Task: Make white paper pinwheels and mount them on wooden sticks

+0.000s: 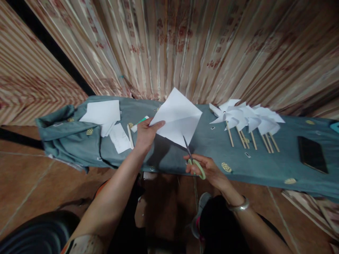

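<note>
My left hand (148, 132) pinches a square sheet of white paper (177, 113) by its left corner, thumb on top. A faint crease crosses the sheet, which is turned like a diamond above the cloth. Scissors (197, 168) with light green handles are in my right hand (205, 167), fingers in the loops. Their dark blades reach the paper near its lowest corner; whether they are cutting through it I cannot tell. To the right lie several white paper pinwheels (242, 118) on wooden sticks, overlapping in a row.
A narrow table under a grey-green cloth (172, 158) holds more white paper (103, 111), paper scraps (120, 139), a pale stick (130, 137) and a green-and-white item (140, 123) at left. A dark phone (312, 154) lies at right. Pleated curtains (172, 46) hang behind.
</note>
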Available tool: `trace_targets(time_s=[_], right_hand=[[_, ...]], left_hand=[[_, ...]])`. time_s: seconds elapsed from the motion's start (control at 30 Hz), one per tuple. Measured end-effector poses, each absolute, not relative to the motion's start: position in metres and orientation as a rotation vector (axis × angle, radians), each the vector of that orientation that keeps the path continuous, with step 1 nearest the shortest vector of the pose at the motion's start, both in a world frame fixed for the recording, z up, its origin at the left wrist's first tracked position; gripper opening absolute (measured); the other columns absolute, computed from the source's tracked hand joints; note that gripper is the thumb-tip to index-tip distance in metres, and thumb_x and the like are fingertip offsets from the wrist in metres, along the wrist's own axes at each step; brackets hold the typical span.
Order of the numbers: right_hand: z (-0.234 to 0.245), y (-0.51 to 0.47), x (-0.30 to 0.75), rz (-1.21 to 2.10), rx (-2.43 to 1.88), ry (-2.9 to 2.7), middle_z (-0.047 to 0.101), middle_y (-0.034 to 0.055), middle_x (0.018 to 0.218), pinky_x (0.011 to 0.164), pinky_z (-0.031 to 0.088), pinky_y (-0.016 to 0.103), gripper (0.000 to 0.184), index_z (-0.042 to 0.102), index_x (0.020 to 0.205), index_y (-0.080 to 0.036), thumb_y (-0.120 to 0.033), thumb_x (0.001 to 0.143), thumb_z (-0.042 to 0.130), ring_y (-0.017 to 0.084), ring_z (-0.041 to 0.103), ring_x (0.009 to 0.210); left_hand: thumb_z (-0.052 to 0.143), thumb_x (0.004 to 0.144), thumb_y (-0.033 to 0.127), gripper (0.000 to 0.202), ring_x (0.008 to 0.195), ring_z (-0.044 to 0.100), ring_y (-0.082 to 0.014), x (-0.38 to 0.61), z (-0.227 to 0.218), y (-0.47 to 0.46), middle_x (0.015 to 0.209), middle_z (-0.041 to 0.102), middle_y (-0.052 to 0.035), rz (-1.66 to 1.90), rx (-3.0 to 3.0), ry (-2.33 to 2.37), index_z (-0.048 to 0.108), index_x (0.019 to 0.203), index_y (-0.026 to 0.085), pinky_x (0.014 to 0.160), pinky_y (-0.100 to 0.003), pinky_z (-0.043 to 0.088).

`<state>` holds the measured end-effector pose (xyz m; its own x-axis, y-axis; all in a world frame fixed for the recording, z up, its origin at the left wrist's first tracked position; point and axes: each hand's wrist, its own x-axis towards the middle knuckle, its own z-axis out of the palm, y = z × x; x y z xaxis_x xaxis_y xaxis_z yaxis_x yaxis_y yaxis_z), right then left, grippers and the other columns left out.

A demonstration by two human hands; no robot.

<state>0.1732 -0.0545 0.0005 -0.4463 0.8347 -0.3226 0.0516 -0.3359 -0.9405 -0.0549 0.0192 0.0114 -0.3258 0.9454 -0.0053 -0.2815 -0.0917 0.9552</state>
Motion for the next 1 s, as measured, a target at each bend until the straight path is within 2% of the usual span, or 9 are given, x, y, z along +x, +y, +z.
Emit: trace_targets(time_s=[0.17, 0.23, 0.37, 0.5, 0.63, 0.77, 0.83, 0.93, 1.0], right_hand=[[0.004, -0.047, 0.201, 1.958, -1.131, -1.403, 0.068, 0.0037, 0.069, 0.051, 0.041, 0.025, 0.052, 0.072, 0.100, -0.016, -0.052, 0.065, 0.082, 0.012, 0.055, 0.056], [0.004, -0.042, 0.210, 1.900, -1.133, -1.379, 0.068, 0.0039, 0.068, 0.050, 0.040, 0.025, 0.052, 0.072, 0.098, -0.016, -0.055, 0.064, 0.082, 0.012, 0.054, 0.055], [0.001, -0.026, 0.221, 1.409, -1.257, -1.159, 0.071, 0.0021, 0.074, 0.054, 0.043, 0.025, 0.052, 0.070, 0.098, -0.020, -0.050, 0.059, 0.085, 0.012, 0.057, 0.058], [0.000, -0.013, 0.224, 1.057, -1.288, -1.155, 0.073, 0.0011, 0.082, 0.072, 0.050, 0.032, 0.054, 0.067, 0.100, -0.023, -0.041, 0.053, 0.089, 0.018, 0.065, 0.077], [0.001, -0.013, 0.219, 1.053, -1.297, -1.291, 0.073, 0.0013, 0.084, 0.074, 0.049, 0.032, 0.058, 0.065, 0.106, -0.022, -0.039, 0.055, 0.088, 0.017, 0.065, 0.077], [-0.001, -0.016, 0.210, 1.140, -1.324, -1.369, 0.069, -0.0022, 0.072, 0.068, 0.048, 0.029, 0.051, 0.067, 0.102, -0.019, -0.037, 0.058, 0.084, 0.014, 0.062, 0.068], [-0.003, -0.016, 0.207, 1.181, -1.313, -1.348, 0.068, -0.0033, 0.068, 0.065, 0.047, 0.027, 0.047, 0.067, 0.099, -0.019, -0.036, 0.058, 0.082, 0.013, 0.060, 0.064], [-0.006, -0.013, 0.204, 1.176, -1.282, -1.231, 0.067, -0.0046, 0.065, 0.061, 0.045, 0.026, 0.048, 0.067, 0.096, -0.019, -0.036, 0.055, 0.083, 0.012, 0.057, 0.059], [-0.008, -0.010, 0.204, 1.133, -1.278, -1.125, 0.064, -0.0062, 0.061, 0.059, 0.044, 0.026, 0.050, 0.066, 0.095, -0.019, -0.037, 0.052, 0.084, 0.012, 0.055, 0.057]], left_hand=[[0.084, 0.053, 0.026, 0.026, 0.062, 0.063, -0.0147, -0.065, 0.018, 0.021, 0.074, 0.073, -0.0006, 1.662, 0.784, 1.155, 0.074, 0.075, 0.017, 0.064, -0.029, 0.051], [0.084, 0.052, 0.025, 0.025, 0.061, 0.063, -0.0139, -0.066, 0.020, 0.019, 0.074, 0.073, -0.0006, 1.652, 0.777, 1.148, 0.074, 0.073, 0.017, 0.064, -0.028, 0.051], [0.085, 0.052, 0.025, 0.025, 0.055, 0.060, -0.0129, -0.064, 0.017, 0.014, 0.067, 0.071, -0.0002, 1.534, 0.831, 1.180, 0.075, 0.073, 0.016, 0.057, -0.026, 0.048], [0.086, 0.052, 0.028, 0.026, 0.051, 0.058, -0.0136, -0.058, 0.012, 0.009, 0.062, 0.069, 0.0001, 1.323, 0.938, 1.238, 0.076, 0.072, 0.016, 0.052, -0.026, 0.046], [0.088, 0.049, 0.028, 0.031, 0.054, 0.061, -0.0154, -0.053, 0.010, 0.005, 0.066, 0.072, -0.0012, 1.127, 1.013, 1.211, 0.077, 0.075, 0.016, 0.055, -0.027, 0.048], [0.089, 0.047, 0.026, 0.035, 0.057, 0.062, -0.0151, -0.050, 0.008, 0.003, 0.069, 0.073, -0.0017, 1.019, 1.030, 1.166, 0.077, 0.078, 0.015, 0.060, -0.027, 0.049], [0.090, 0.048, 0.027, 0.044, 0.061, 0.064, -0.0151, -0.049, 0.009, 0.004, 0.074, 0.074, -0.0023, 1.036, 0.991, 1.140, 0.077, 0.087, 0.015, 0.063, -0.027, 0.050], [0.087, 0.057, 0.040, 0.056, 0.074, 0.068, -0.0177, -0.044, 0.011, 0.004, 0.089, 0.075, -0.0054, 1.176, 0.867, 1.062, 0.071, 0.105, 0.015, 0.072, -0.029, 0.052], [0.078, 0.065, 0.054, 0.058, 0.085, 0.070, -0.0206, -0.037, 0.012, 0.002, 0.097, 0.074, -0.0082, 1.242, 0.739, 0.973, 0.068, 0.108, 0.016, 0.078, -0.031, 0.052]])
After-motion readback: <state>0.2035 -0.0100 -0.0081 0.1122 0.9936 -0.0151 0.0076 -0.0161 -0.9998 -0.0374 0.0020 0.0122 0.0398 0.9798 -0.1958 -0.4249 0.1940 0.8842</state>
